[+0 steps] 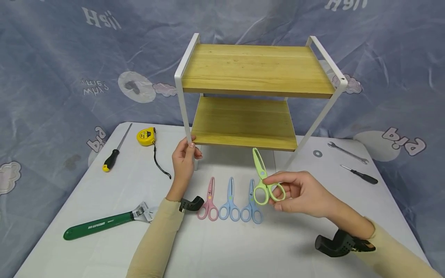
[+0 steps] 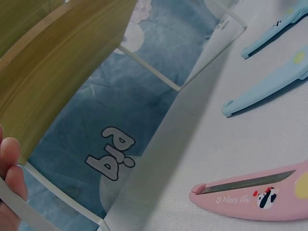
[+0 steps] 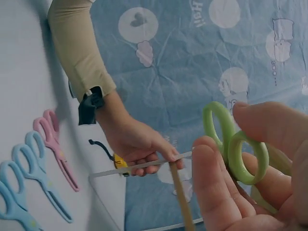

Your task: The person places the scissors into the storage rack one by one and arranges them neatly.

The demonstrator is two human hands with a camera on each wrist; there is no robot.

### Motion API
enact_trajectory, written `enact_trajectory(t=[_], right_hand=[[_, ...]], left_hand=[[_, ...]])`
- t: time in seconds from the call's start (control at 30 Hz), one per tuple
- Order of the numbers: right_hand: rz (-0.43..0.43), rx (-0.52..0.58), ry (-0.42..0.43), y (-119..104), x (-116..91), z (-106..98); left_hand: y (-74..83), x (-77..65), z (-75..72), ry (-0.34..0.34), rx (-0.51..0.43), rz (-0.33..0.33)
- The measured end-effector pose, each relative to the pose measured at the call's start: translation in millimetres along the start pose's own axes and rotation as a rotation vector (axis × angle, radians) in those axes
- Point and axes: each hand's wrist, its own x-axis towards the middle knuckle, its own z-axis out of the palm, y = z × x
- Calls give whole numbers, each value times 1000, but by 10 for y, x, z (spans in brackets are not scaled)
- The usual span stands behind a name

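Observation:
My right hand (image 1: 304,195) pinches a pair of green scissors (image 1: 260,166) near the handle loops, blades pointing up and away, in front of the shelf. In the right wrist view the green loops (image 3: 248,161) show between thumb and fingers. My left hand (image 1: 184,158) grips the front left white leg of the two-tier shelf (image 1: 243,121), beside the lower wooden board. On the white table below lie pink scissors (image 1: 210,199) and two pairs of blue scissors, one in the middle (image 1: 230,200) and one to the right (image 1: 251,204), in a row with blades away from me.
Left of the shelf are a screwdriver (image 1: 112,157), a yellow tape measure (image 1: 146,136) with a black strap and a green-handled adjustable wrench (image 1: 104,224). To its right lie a washer (image 1: 317,153), a spanner (image 1: 347,153) and a small screwdriver (image 1: 363,176). A patterned cloth (image 1: 69,58) hangs behind.

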Motion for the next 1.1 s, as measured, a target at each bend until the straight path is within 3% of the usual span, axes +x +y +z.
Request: enact_trajectory(t=[0.23, 0.63, 0.83, 1.1], right_hand=[[-81, -177, 61, -285, 54, 11], [-225, -336, 139, -595, 255, 31], [-321, -414, 125, -802, 451, 100], [-336, -440, 207, -1020, 734, 185]], left_hand=[[-27, -6, 19, -19, -1, 25], [-37, -18, 9, -24, 17, 23], [-29, -26, 8, -13, 8, 7], [-37, -14, -6, -2, 8, 0]])
